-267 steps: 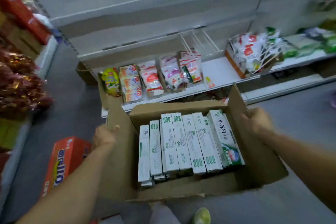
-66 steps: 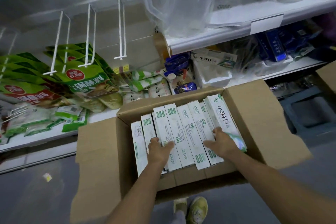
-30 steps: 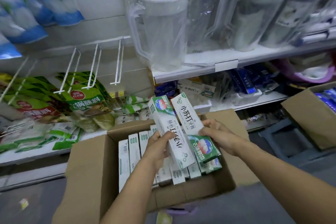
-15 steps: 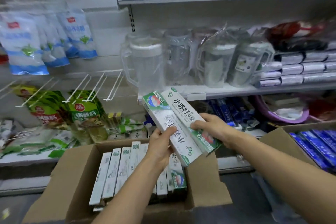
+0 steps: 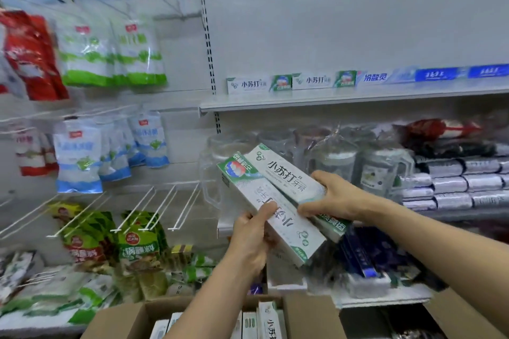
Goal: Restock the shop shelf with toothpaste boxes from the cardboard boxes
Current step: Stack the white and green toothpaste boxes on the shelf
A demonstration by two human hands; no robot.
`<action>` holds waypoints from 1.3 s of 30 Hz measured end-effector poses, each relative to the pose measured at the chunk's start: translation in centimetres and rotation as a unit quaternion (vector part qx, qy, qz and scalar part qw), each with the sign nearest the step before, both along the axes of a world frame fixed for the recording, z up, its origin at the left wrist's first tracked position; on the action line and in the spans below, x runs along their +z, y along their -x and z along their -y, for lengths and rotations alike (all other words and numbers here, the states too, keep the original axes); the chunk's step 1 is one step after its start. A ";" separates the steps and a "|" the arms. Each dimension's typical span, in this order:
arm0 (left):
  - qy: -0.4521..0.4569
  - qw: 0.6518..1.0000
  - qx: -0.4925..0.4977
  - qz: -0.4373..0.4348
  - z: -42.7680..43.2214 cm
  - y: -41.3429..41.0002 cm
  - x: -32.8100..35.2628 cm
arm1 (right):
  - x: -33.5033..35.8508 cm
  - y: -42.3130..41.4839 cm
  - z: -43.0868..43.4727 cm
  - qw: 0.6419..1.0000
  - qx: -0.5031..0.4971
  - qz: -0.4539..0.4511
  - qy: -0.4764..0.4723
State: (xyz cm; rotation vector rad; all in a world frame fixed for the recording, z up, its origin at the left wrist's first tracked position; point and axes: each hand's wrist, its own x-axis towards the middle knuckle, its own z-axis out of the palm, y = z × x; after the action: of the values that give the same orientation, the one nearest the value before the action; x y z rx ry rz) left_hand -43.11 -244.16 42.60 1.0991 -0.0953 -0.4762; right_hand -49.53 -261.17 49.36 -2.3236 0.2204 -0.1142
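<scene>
I hold two white-and-green toothpaste boxes side by side in front of the shelving. My left hand (image 5: 252, 239) grips the nearer box (image 5: 264, 201) from below. My right hand (image 5: 334, 197) grips the farther box (image 5: 286, 170) at its lower end. Both boxes tilt up to the left. The open cardboard box (image 5: 311, 316) sits at the bottom edge with several more toothpaste boxes (image 5: 268, 320) standing inside. Above, a white shelf (image 5: 344, 99) carries a row of toothpaste boxes (image 5: 292, 82), green-white at the left and blue ones further right.
Clear plastic jugs (image 5: 333, 162) and wrapped goods fill the shelf behind my hands. Hanging bags (image 5: 80, 154) and bare wire hooks (image 5: 154, 209) cover the left panel, green packets (image 5: 137, 242) below. Another cardboard box (image 5: 465, 319) stands at the lower right.
I have lifted both toothpaste boxes higher and my view has tilted up. The upper shelf now sits mid-frame and the cardboard box has dropped to the bottom edge.
</scene>
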 end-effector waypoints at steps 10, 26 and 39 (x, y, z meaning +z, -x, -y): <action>0.044 0.995 0.015 0.083 0.2 -3.5 10.1 | 10.0 -4.8 1.6 0.985 0.033 0.125 0.110; 0.056 0.994 0.058 0.071 -1.5 -17.5 18.2 | 18.9 -18.1 6.5 0.911 -0.051 0.093 0.399; 0.098 0.982 0.122 0.102 3.0 -24.6 21.1 | 17.4 -32.3 13.9 0.948 0.066 0.121 0.288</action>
State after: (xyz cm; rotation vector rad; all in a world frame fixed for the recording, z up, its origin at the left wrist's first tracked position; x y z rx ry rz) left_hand -18.55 -247.12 63.68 0.9487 -0.1813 -0.1300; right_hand -17.25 -275.05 66.77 -2.8615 -0.1121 -0.4446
